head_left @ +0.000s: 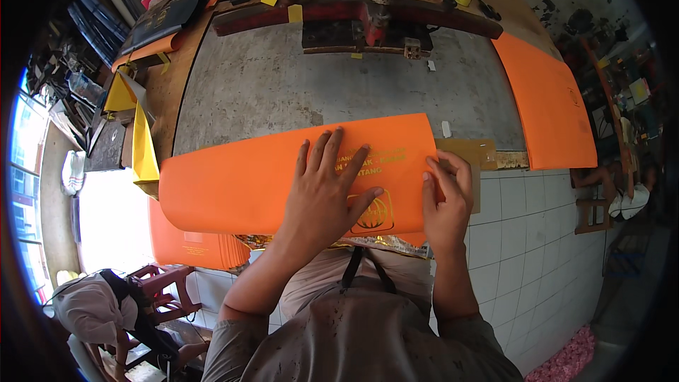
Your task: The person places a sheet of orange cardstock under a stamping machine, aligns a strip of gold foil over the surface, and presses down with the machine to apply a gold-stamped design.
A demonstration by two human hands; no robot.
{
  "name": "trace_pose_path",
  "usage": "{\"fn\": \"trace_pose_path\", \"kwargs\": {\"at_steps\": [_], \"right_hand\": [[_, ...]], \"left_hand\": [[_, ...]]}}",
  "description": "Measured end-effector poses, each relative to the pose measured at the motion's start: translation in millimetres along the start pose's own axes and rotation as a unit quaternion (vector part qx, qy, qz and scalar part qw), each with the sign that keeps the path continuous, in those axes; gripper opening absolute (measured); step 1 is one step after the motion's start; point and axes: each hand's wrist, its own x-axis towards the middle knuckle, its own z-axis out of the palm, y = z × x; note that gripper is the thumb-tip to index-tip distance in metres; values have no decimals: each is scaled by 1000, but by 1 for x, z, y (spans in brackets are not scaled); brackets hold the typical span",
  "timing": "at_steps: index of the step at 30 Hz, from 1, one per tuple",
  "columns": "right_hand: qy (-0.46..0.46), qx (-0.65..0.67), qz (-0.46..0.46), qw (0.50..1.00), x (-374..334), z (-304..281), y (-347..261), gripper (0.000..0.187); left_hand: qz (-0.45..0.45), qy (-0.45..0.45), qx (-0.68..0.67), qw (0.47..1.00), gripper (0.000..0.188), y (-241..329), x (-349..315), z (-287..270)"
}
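An orange card cover (226,191) with gold print lies across the near edge of a grey metal press bed (240,85), towards my body. My left hand (322,187) rests flat on its middle, fingers spread, just left of the gold emblem (373,213). At the cover's right edge my right hand (449,201) is closed, thumb and fingertips pinching the card. A brown board (484,152) shows beside that hand, partly hidden behind it. Under the cover's near edge a strip of gold foil (396,244) peeks out.
A dark red press beam (283,18) spans the bed's far side. More orange covers (548,99) lie at the right, with a stack (201,247) at the lower left. Yellow foil (145,141) hangs at the left. A seated person (99,308) is at lower left.
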Motion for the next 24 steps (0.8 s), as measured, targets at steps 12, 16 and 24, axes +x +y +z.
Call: {"fn": "trace_pose_path", "kwargs": {"at_steps": [12, 16, 24], "right_hand": [[-83, -118, -76, 987, 8, -1, -15, 35], [-90, -118, -77, 986, 4, 4, -14, 38], [-98, -101, -58, 988, 5, 5, -11, 38]], "left_hand": [[7, -7, 21, 1000, 68, -11, 16, 14], [-2, -9, 21, 1000, 62, -7, 20, 8], [-5, 35, 6, 999, 51, -19, 16, 0]]}}
